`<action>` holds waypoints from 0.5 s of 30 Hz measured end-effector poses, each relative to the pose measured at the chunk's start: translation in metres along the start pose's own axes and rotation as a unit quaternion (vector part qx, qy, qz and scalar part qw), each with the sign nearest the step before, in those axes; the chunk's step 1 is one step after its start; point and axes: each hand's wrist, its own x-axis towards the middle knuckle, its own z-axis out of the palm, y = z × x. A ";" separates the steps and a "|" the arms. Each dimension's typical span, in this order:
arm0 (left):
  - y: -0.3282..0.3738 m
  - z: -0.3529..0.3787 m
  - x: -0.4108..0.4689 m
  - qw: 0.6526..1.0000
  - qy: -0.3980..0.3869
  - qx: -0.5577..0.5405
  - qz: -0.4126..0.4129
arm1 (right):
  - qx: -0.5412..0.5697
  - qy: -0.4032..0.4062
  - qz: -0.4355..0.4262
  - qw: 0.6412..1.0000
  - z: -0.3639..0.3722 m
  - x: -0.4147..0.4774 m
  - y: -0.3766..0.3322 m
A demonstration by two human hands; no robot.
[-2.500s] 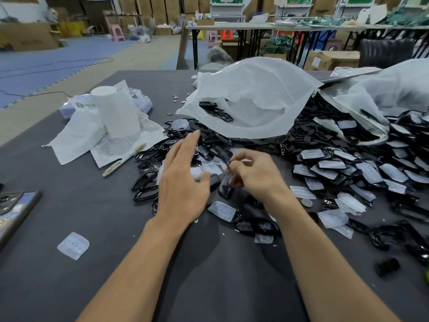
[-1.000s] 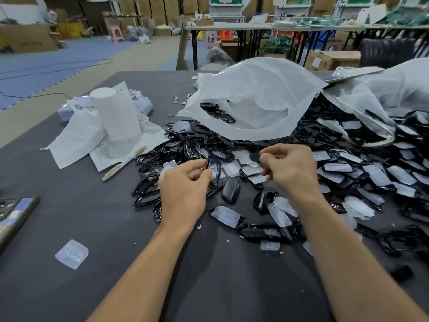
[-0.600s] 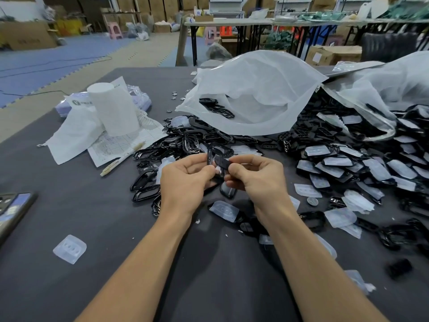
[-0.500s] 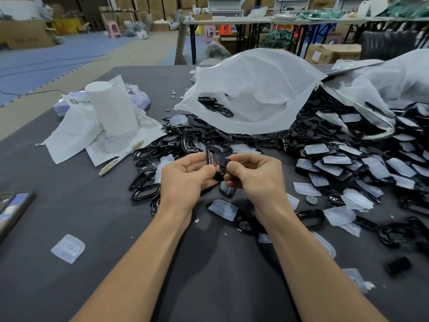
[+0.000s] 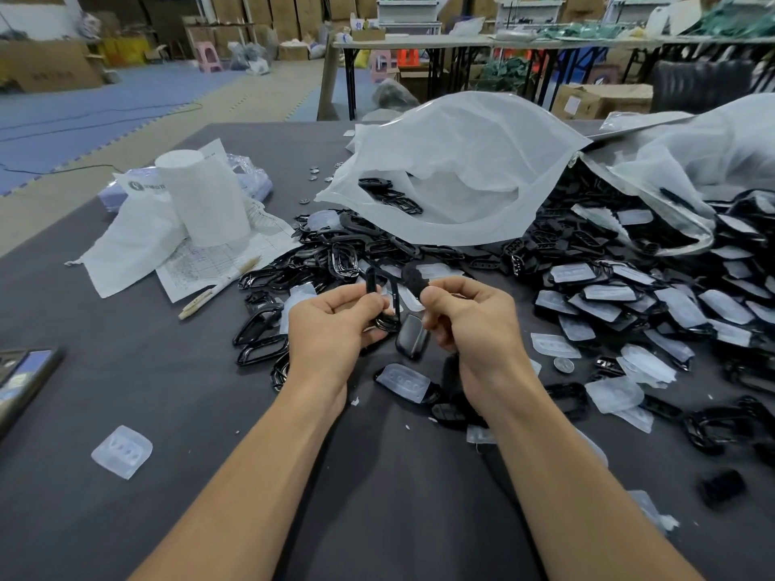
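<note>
My left hand (image 5: 335,329) pinches a black plastic frame (image 5: 383,287), held upright just above the dark table (image 5: 167,392). Close to its right, my right hand (image 5: 478,325) pinches a small black piece (image 5: 414,279) between thumb and fingers, right beside the frame's top. A glossy black key shell (image 5: 413,337) lies on the table below and between the two hands. A heap of black frames (image 5: 327,262) and clear rubber pads (image 5: 604,295) spreads behind and to the right.
A large white bag (image 5: 453,178) lies open behind the heap, a second one (image 5: 721,161) at the right. Papers and a paper roll (image 5: 201,199) with a pen (image 5: 218,287) sit at the left. A phone (image 5: 21,375) rests at the left edge, a loose clear pad (image 5: 121,450) nearer me.
Both hands came together from the heap, the left with a frame and the right with a small black piece. The two parts have since drawn slightly apart.
</note>
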 end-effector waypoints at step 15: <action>-0.005 0.000 -0.002 0.983 0.030 0.164 0.078 | -0.042 -0.017 -0.105 0.993 0.001 -0.004 0.003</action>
